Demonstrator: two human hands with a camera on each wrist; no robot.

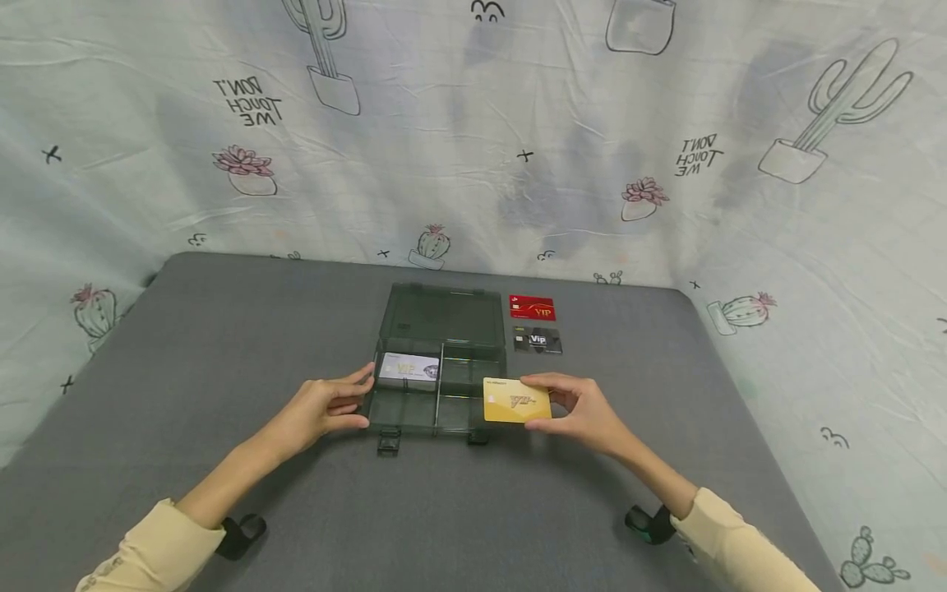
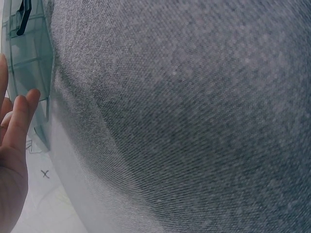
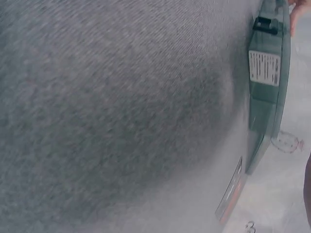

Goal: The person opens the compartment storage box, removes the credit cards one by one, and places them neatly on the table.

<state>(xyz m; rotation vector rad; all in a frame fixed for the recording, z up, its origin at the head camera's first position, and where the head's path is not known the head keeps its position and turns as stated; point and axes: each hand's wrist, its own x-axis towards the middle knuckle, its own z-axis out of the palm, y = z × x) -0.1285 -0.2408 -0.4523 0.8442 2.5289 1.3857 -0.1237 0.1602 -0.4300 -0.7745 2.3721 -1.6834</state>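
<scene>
A dark translucent box (image 1: 473,427) lies with its lid (image 1: 446,316) swung back on the grey table. A white VIP card (image 1: 409,367) rests in its rear left compartment. My left hand (image 1: 325,409) is at the box's left side, fingers fairly straight and touching the edge; the left wrist view shows the fingers (image 2: 18,119) against the side wall. My right hand (image 1: 573,409) pinches a yellow card (image 1: 515,400) by its right end, thumb in front and fingers behind. The card hangs over the right front compartment. The right wrist view does not show this card.
To the right of the lid lie a red VIP card (image 1: 532,308) and a black VIP card (image 1: 538,339). Two latches (image 1: 388,442) stick out at the box's front. A patterned cloth (image 1: 473,148) hangs behind the table (image 1: 459,518).
</scene>
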